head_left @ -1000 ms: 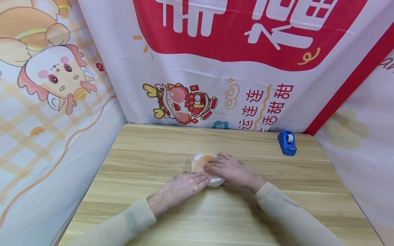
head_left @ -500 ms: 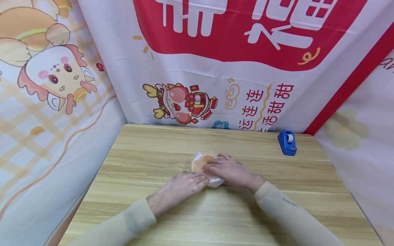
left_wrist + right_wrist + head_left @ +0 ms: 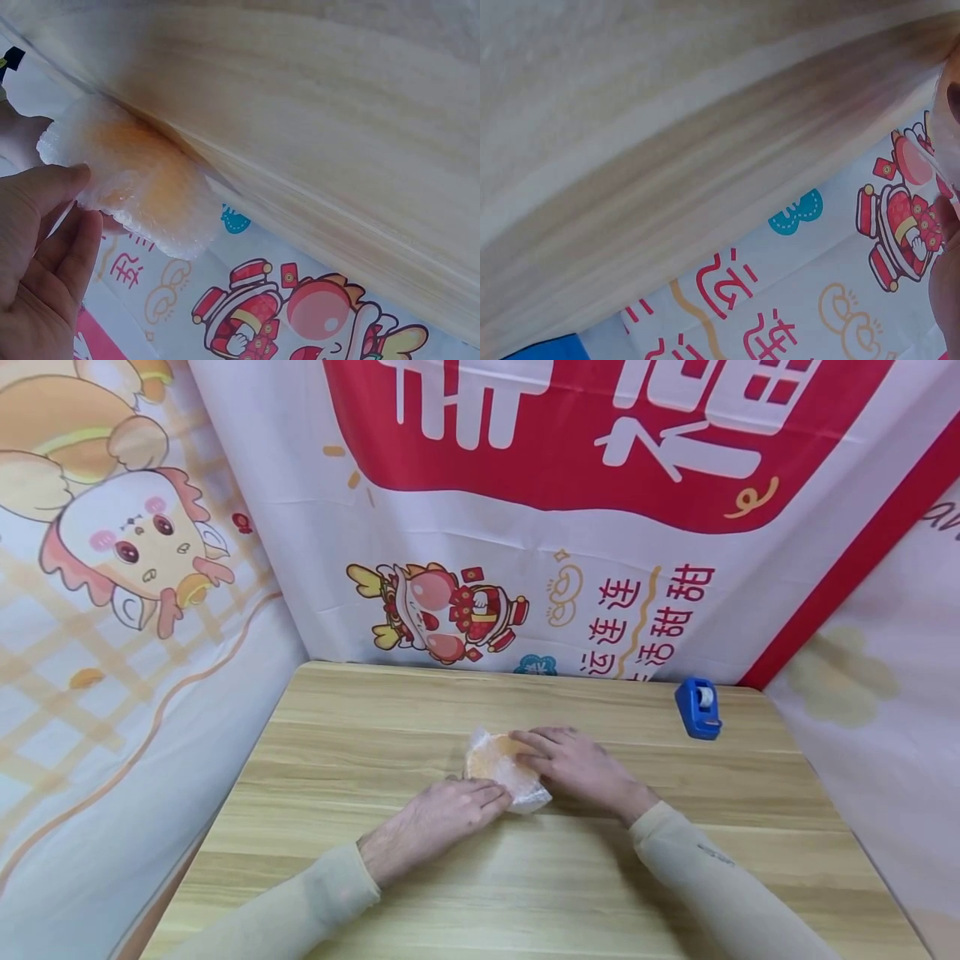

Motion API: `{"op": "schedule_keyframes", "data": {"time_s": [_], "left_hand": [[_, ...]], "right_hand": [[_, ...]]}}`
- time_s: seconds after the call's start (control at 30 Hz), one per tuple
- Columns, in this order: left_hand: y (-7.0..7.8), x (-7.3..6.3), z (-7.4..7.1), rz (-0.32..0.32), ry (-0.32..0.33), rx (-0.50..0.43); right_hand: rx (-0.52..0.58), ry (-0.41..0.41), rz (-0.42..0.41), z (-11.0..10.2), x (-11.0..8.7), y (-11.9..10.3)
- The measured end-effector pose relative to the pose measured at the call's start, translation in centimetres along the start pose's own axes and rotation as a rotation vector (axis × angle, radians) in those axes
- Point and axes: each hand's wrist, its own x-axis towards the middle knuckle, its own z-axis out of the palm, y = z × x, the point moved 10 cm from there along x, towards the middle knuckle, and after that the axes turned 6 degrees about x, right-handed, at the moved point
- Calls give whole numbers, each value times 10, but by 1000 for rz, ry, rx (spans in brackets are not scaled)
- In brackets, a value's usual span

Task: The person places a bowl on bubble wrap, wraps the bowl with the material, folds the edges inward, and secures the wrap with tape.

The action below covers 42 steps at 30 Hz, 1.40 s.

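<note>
A round, flat orange thing wrapped in bubble wrap point(image 3: 493, 762) lies on the wooden table between both hands. What the orange thing is does not show through the wrap. My left hand point(image 3: 442, 814) pinches the near left edge, and in the left wrist view its thumb and fingertips point(image 3: 88, 225) grip the clear wrap. From the other side my right hand point(image 3: 581, 768) reaches over, its extended fingers touching the right edge of the wrapped bundle. Only a sliver of the right hand point(image 3: 946, 277) shows at the right border of its wrist view.
A blue tape dispenser point(image 3: 697, 708) with a roll of clear tape stands at the table's back right corner. The wooden table point(image 3: 360, 727) meets a printed cloth point(image 3: 330, 602) hung behind it, with further cloths at both sides.
My right hand has slid a little right and away across the bundle, uncovering more of its orange top. The left hand keeps its grip in the same place.
</note>
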Motion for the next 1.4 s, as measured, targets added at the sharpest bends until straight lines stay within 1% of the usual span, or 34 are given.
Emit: {"op": "schedule_keyframes", "data": {"time_s": [0.03,0.1,0.23,0.3,0.47,0.57,0.67,0.77,0.93,1.0,1.07,1.2,1.4], "left_hand": [[0,0,0,1,0,-3],[0,0,-1,0,6,-10],[-1,-1,0,-4,8,-30],[-1,-1,-1,-4,24,-28],[-1,-1,-4,0,57,-5],[0,-1,-4,9,63,13],[1,0,-5,16,74,24],[2,0,-7,20,92,37],[4,1,-10,24,108,63],[4,2,-11,25,110,65],[5,2,-13,27,111,69],[5,3,-13,30,113,67],[5,2,-11,34,102,43]], "right_hand": [[33,-8,16,1,0,1],[123,2,53,1,-1,6],[344,68,131,-7,-5,16],[431,88,174,-11,-6,22],[548,72,294,-14,-6,27],[582,69,326,-17,-1,24],[582,66,342,-21,7,20],[539,34,380,-21,15,16],[447,-60,451,-11,23,11],[448,-83,473,-6,25,10],[465,-80,483,-4,25,10],[479,-26,460,-7,25,10],[378,13,370,-18,23,9]]}}
